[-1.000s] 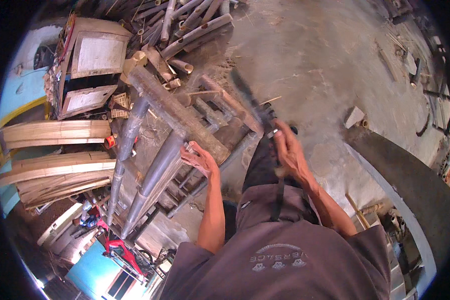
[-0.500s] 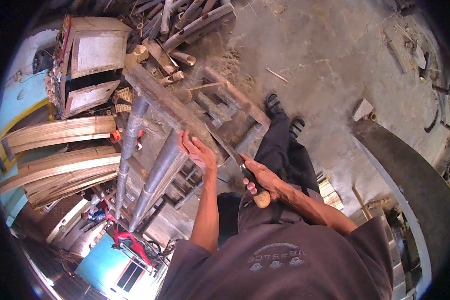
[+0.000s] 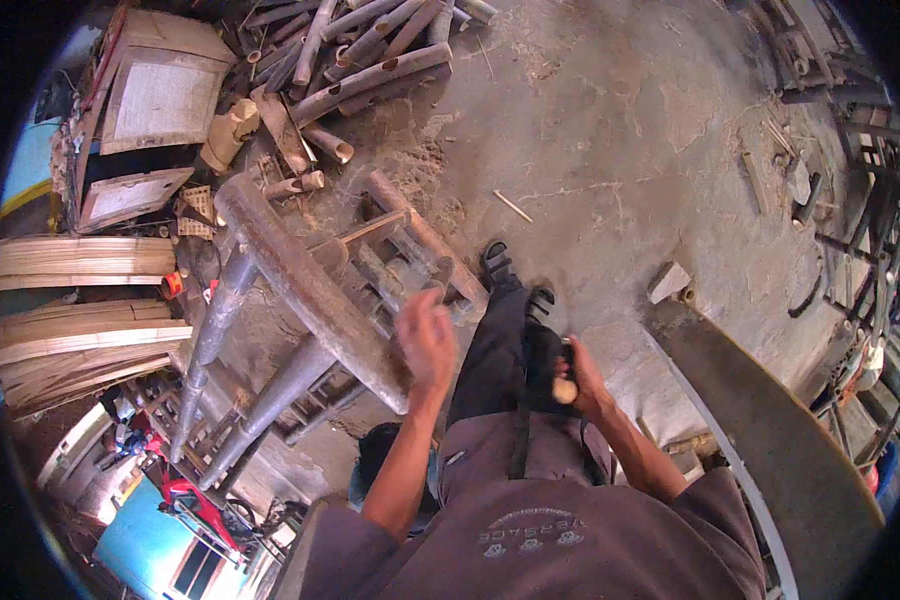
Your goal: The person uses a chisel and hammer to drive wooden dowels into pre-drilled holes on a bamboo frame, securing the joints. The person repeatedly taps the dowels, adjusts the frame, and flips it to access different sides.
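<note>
Floor (image 3: 610, 150) of worn grey concrete spreads ahead of me. A long grey slab (image 3: 760, 420) with a pale edge runs along my right side, and to my left stands a trestle (image 3: 273, 405), its thick beam (image 3: 305, 288) slanting toward me on round legs. Past it lies a heap of bamboo tubes (image 3: 370, 86); left of the heap is a cabinet (image 3: 165, 98) with whitish panels, then, nearer me, two bundles of pale slats (image 3: 80, 262). My left hand (image 3: 428, 338) is blurred, raised just beside the beam's near end, its fingers loosely open with nothing I can see in them; whether it touches the wood I cannot tell. My right hand (image 3: 587, 375) is closed around a tool (image 3: 565, 391) beside my trousers (image 3: 490, 350), its rounded wooden butt showing below the fingers and the rest too hidden to make out. My sandals (image 3: 500, 264) rest on the floor to the right of the trestle, and a thin stick (image 3: 513, 206) lies beyond them.
</note>
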`<state>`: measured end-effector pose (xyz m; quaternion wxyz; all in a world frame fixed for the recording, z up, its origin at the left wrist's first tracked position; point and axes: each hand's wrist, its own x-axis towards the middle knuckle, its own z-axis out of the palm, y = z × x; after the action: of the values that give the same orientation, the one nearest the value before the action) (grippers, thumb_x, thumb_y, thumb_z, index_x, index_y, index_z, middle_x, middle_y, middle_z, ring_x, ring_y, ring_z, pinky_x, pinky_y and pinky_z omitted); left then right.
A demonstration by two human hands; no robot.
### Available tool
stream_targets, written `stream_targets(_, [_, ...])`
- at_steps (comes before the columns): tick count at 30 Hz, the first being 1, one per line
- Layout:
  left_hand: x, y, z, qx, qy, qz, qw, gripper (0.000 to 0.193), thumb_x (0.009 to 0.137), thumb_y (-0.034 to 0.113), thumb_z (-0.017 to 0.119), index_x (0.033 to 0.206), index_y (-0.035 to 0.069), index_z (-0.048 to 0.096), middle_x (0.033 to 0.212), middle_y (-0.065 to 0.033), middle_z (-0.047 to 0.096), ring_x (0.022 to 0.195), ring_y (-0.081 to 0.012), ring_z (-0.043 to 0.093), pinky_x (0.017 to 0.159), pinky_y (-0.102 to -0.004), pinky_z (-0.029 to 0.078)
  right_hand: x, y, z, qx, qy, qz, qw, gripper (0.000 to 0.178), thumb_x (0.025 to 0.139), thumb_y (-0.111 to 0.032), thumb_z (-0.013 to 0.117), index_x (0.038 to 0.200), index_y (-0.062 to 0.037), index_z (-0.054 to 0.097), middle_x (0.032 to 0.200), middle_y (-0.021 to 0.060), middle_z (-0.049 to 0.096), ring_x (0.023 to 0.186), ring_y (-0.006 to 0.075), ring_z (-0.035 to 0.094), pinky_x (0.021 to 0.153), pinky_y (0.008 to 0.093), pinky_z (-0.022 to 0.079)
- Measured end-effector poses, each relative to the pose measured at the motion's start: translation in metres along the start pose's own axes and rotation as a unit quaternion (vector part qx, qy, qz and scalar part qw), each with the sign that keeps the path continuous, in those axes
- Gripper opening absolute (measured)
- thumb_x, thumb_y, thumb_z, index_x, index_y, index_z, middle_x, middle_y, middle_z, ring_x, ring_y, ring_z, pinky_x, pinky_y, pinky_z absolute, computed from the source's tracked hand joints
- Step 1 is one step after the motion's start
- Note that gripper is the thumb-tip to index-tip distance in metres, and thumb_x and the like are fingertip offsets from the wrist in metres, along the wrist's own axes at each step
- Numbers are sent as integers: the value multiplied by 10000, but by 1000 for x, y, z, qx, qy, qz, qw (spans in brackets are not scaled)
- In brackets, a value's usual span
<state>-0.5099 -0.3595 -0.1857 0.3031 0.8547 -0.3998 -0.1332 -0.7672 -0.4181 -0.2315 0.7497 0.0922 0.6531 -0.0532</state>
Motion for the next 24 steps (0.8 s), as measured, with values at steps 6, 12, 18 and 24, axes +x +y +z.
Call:
stream_targets(6, [-23, -83, 217, -142, -288, -35, 946, 130, 886, 129, 550, 965, 25, 548, 905, -207, 602, 886, -394, 583, 770, -470, 467, 58, -30, -103, -51, 144, -206, 966, 174, 945, -298, 519, 891, -158, 430, 655, 12, 438, 519, 103, 447, 443, 249, 429])
stream_targets(12, [0, -153, 365, -32, -385, -16, 922, 167, 893, 176, 529, 980, 34, 535, 911, -225, 627, 858, -428, 608, 723, -527, 486, 81, -50, -66, -62, 218, -278, 933, 371, 958, -284, 502, 1262, -98, 395, 680, 5, 445, 531, 94, 452, 450, 249, 397])
stream_targets(18, [16, -263, 537, 22, -370, -38, 928, 281, 904, 206, 522, 1127, 34, 506, 1007, -261, 597, 935, -448, 585, 767, -523, 492, 104, -118, -46, -208, 227, -275, 911, 569, 953, -299, 499, 1419, -83, 256, 674, 30, 456, 499, 110, 440, 455, 252, 411])
stream_targets(24, [52, -285, 619, 45, -369, -137, 918, 341, 915, 234, 525, 1210, 68, 481, 1034, -301, 552, 941, -450, 577, 769, -525, 490, 112, -120, -77, -397, 317, -367, 779, 602, 940, -362, 474, 1411, -60, 250, 671, 43, 467, 466, 113, 431, 407, 247, 380])
